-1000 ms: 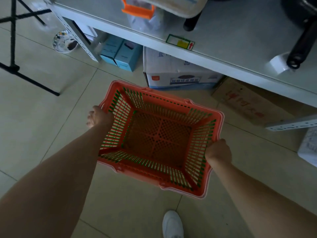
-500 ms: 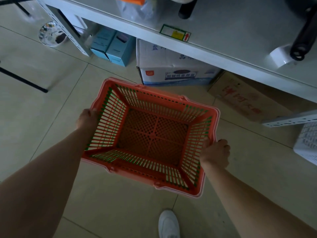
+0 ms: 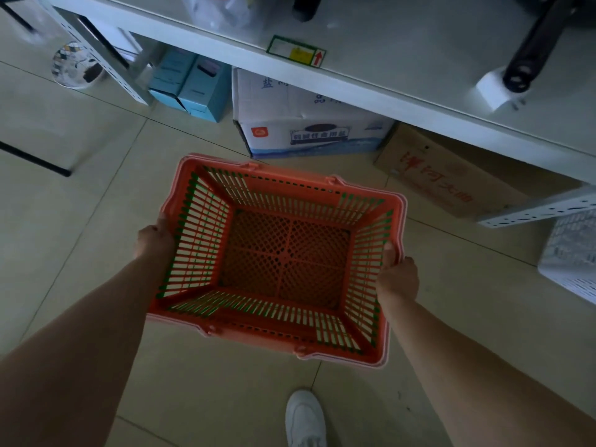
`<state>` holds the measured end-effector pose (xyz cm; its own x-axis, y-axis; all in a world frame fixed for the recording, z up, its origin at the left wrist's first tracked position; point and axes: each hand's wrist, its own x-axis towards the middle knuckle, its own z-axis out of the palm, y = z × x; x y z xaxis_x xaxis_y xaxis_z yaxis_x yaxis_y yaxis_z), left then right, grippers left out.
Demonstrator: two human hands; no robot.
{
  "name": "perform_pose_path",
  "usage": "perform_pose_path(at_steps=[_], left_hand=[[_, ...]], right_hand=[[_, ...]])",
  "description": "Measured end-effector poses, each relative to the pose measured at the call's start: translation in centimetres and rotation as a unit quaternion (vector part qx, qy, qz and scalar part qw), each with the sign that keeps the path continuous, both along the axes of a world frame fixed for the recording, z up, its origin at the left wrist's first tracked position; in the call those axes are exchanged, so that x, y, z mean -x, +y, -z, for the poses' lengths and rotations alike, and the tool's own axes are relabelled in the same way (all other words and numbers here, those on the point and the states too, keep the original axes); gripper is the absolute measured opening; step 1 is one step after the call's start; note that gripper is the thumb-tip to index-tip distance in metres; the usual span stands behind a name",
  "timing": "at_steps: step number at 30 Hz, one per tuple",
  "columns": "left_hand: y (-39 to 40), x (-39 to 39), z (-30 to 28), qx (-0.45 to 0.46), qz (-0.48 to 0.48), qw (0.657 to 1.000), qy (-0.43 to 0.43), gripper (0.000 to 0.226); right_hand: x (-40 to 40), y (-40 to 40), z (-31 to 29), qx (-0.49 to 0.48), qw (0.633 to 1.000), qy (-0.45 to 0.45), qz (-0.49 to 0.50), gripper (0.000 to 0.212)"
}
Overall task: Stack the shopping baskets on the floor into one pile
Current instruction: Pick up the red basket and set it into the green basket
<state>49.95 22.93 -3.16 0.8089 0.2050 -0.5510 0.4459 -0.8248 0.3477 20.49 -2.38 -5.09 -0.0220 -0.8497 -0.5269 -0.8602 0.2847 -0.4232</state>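
The red basket [image 3: 283,262] hangs open side up over the tiled floor [image 3: 80,195], with bare tiles to its left and toward the white shoe [image 3: 304,417], while on the far side a white box [image 3: 309,124] and a brown carton [image 3: 451,175] sit under the shelf [image 3: 387,69] close to its far rim, and a white crate [image 3: 571,256] stands off to the right. Its long axis runs left to right, tilted slightly so the right end sits nearer the person. The left hand [image 3: 154,240] is closed on the left short rim and the right hand [image 3: 396,279] on the right short rim, thumb inside the wall.
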Motion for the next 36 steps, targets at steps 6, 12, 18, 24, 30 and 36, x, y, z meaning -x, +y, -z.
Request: perform_pose_path(at_steps=[6,12,18,24,30,36], left_hand=[[-4.5,4.8,-0.2,0.002,0.019,1.0,-0.014,0.069],[-8.7,10.0,0.1,0.003,0.049,0.999,-0.018,0.072],[-12.4,14.9,0.4,-0.007,0.076,0.997,-0.014,0.079],[-16.0,19.6,0.3,-0.021,0.114,0.993,-0.021,0.081],[-19.8,23.4,0.6,-0.031,0.157,0.986,-0.036,0.079],[-22.6,26.7,1.1,-0.037,0.192,0.98,-0.036,0.078]], right_hand=[[4.7,-3.9,-0.4,-0.013,1.0,0.025,0.009,0.063],[10.3,-7.9,-0.3,-0.038,0.998,0.03,0.046,0.066],[16.0,-11.1,-0.6,-0.031,0.997,0.039,0.065,0.065],[21.8,-13.4,-0.6,-0.02,0.996,0.047,0.07,0.067],[27.0,-15.2,-0.5,-0.012,0.995,0.064,0.077,0.07],[31.5,-16.7,-0.5,-0.014,0.992,0.06,0.108,0.072]])
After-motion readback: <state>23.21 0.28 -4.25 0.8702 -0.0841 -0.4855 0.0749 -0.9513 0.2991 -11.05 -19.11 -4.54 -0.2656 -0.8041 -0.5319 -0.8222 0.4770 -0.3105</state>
